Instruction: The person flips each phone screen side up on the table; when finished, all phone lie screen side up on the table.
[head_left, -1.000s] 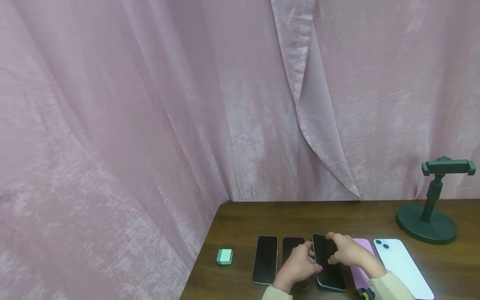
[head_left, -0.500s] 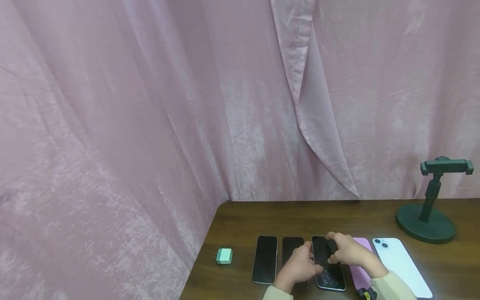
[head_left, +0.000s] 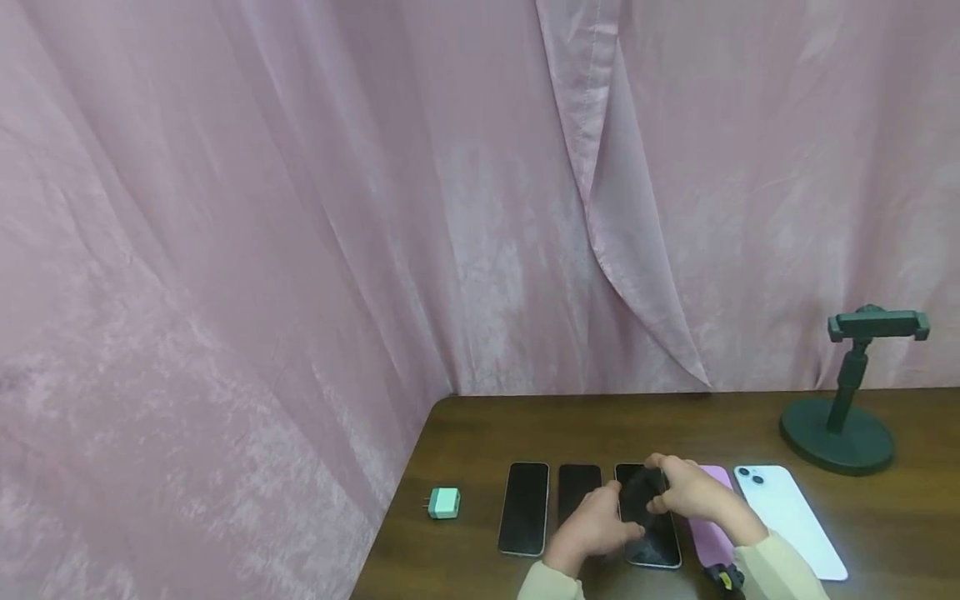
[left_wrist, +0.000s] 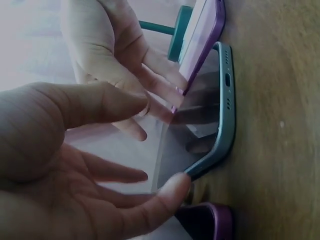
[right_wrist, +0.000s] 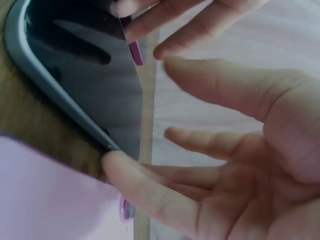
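Observation:
In the head view both hands are at a dark-screened phone (head_left: 654,546) lying face up in the middle of a row. My left hand (head_left: 596,523) is at its left side, thumb over the lower screen. My right hand (head_left: 693,492) reaches from the right, fingers near the top and right edges. Seen from the left wrist, a left fingertip (left_wrist: 177,187) meets the phone's rim at a bottom corner, and the thumb stands off it. The right wrist view has a right fingertip (right_wrist: 115,160) against the rim's side. Neither hand's fingers are closed round the phone.
Left of it lie a dark phone (head_left: 579,485), partly under my left hand, and another dark phone (head_left: 523,510). A mint charger plug (head_left: 444,502) sits farther left. To the right are a purple phone (head_left: 711,542), a white phone (head_left: 791,525) and a green phone stand (head_left: 838,437).
The head view has shifted slightly, so everything sits a little higher and farther left. Both hands stay at the middle phone, and its screen looks hazier than one second ago.

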